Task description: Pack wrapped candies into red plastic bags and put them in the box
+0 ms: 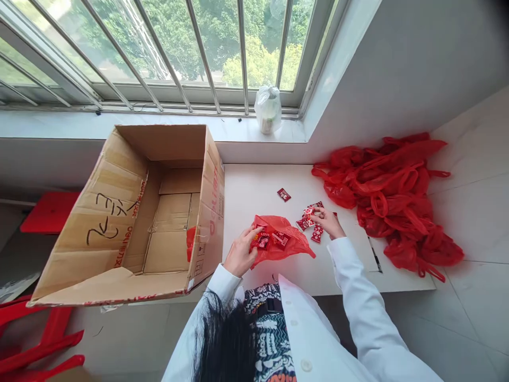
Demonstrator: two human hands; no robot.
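Observation:
A thin red plastic bag (284, 251) lies spread on the white table with a few small red wrapped packets (280, 240) on or in it, one reading "LOVE". My left hand (242, 252) grips the bag's left edge, thumb and fingers closed around it. To the right, a loose cluster of small red packets (317, 233) rests on the tabletop. My right hand (329, 222) reaches into this cluster, its fingertips pinched at a packet and partly covering it. One single packet (283, 194) lies apart, farther back.
A large open cardboard box (214, 212) stands at the left, something red inside it. Heaped red plastic bags (397, 196) fill the table's right end. On the windowsill sits a white plastic bag (268, 110). Red stools (43, 339) are at lower left.

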